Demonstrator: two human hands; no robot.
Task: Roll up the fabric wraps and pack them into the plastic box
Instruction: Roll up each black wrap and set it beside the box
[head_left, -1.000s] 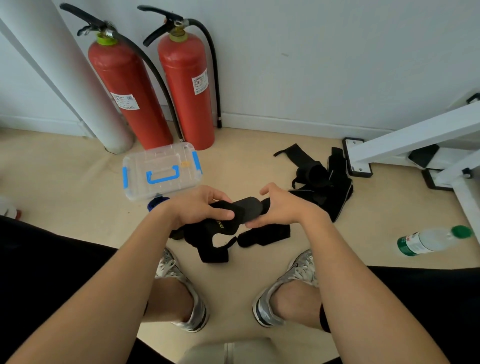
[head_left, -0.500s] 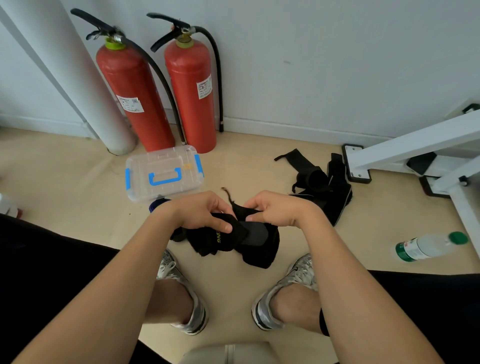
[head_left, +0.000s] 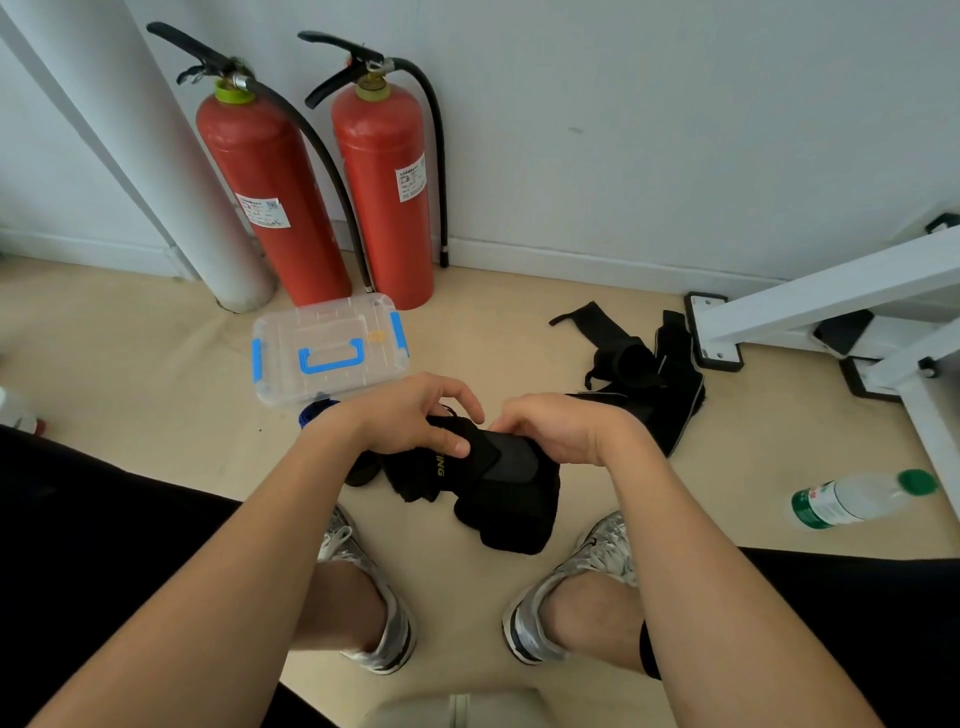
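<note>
So compared to a second back, the strap isn't stretched sideways between the hands anymore; it's folded in and the hands sit closer together. Going from the left: something white and red at the left edge (head_left: 18, 415) is cut off, can't tell what it is. The clear plastic box (head_left: 327, 348), lid on, blue handle and latches, sits on the floor left of centre, right in front of two red fire extinguishers (head_left: 384, 192). A blue thing (head_left: 317, 410) peeks out under its near edge, mostly hidden behind the left wrist. The left hand (head_left: 410, 415) grips the black fabric wrap (head_left: 498, 483), thumb pressed on top and covering the yellow lettering except "ING". The wrap is mid-frame, held above the floor between the shoes, long axis running upper left to lower right, thick end hanging toward the bottom of the frame. The right hand (head_left: 556, 426) curls round its upper edge. A pile of more black wraps (head_left: 649, 384) lies further right, then a blurry water bottle (head_left: 857, 499).
</note>
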